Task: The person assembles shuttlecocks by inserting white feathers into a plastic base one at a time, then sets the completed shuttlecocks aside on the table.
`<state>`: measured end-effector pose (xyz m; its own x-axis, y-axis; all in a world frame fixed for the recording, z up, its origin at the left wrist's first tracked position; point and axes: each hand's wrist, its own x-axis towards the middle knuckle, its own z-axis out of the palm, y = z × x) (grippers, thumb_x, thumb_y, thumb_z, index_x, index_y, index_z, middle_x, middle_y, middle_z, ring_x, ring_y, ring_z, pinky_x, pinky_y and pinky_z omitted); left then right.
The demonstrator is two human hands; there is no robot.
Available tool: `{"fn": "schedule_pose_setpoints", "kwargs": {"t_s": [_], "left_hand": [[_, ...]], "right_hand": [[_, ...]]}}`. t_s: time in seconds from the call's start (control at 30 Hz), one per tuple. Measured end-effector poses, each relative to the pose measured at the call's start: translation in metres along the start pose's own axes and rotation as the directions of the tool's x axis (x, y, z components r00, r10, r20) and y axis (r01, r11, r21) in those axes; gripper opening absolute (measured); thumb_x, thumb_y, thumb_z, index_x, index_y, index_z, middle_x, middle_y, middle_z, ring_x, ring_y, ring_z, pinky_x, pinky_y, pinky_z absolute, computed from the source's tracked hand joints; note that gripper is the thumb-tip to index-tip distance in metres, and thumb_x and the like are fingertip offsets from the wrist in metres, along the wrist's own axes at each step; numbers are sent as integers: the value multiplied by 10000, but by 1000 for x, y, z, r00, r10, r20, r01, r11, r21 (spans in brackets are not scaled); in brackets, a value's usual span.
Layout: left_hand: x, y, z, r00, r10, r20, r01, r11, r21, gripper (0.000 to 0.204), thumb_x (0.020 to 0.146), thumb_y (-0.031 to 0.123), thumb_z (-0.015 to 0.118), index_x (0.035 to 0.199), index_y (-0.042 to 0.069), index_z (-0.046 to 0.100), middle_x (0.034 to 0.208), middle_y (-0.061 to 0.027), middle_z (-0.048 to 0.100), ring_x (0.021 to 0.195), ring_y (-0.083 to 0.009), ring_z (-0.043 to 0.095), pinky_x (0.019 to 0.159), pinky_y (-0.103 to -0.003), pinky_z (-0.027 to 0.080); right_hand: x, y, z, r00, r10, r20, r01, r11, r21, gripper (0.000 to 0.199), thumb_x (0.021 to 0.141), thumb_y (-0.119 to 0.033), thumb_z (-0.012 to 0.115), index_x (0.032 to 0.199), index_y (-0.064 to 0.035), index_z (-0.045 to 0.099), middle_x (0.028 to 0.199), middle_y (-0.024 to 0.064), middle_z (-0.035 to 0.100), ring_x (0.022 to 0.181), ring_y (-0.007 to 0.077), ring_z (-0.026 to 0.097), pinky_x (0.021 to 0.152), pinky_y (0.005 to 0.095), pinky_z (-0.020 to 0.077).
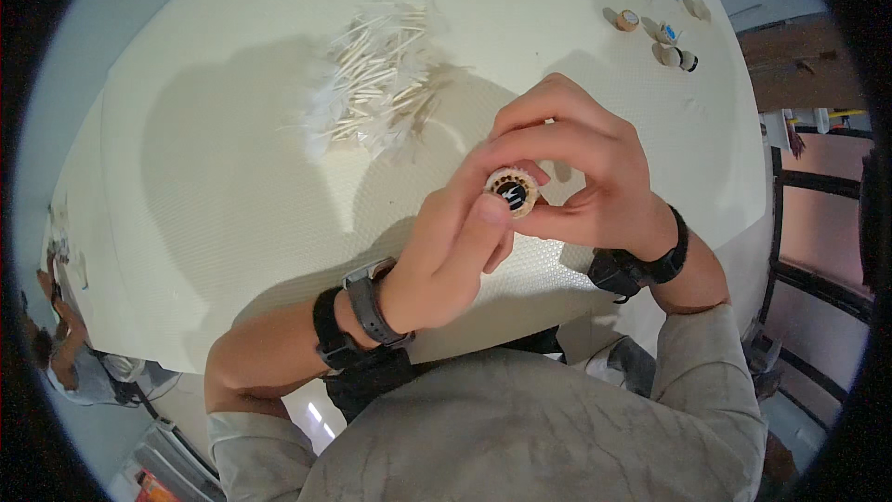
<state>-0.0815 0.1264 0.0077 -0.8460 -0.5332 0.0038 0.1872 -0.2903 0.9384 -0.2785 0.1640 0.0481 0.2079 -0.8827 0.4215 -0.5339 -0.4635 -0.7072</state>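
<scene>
Both of my hands meet above the near part of a white table and pinch a small round cork-coloured piece with a black centre. My left hand grips it from below with thumb and fingers. From above, my right hand curls its fingers around the piece's rim. Each wrist carries a dark band, and the left also wears a watch. A loose heap of thin white feathered sticks lies on the table beyond my hands.
Several small cork-like round pieces stand near the table's far right edge. A brown box and dark metal frame are to the right of the table. Another person is at the lower left.
</scene>
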Motion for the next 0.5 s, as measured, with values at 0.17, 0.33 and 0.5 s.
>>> {"fn": "schedule_pose_setpoints", "kwargs": {"t_s": [0.17,0.33,0.5], "left_hand": [[0,6,2,1000,-11,-24,11,1000,12,591,1105,510,311,1363,-2,451,1083,-73,595,649,-91,516,541,-228,370],[3,4,-6,999,-29,34,30,999,-13,596,1111,505,284,1340,-10,478,1038,-75,618,651,-105,531,562,-239,368],[5,2,0,997,-31,-67,16,978,-210,500,1126,404,341,1356,-11,498,1080,-89,641,659,-75,494,566,-201,383]], "right_hand": [[-1,2,-1,1000,-4,5,4,1000,9,394,697,-80,877,1069,-122,754,1082,48,679,945,238,657,775,329,547],[-1,2,-2,1000,13,-12,-13,999,40,430,669,-97,908,1069,-121,756,1094,50,687,945,231,669,768,318,546],[-1,5,-2,993,-55,-105,60,997,49,356,719,-112,892,1037,-52,743,1087,122,684,843,197,631,700,312,513]]}}
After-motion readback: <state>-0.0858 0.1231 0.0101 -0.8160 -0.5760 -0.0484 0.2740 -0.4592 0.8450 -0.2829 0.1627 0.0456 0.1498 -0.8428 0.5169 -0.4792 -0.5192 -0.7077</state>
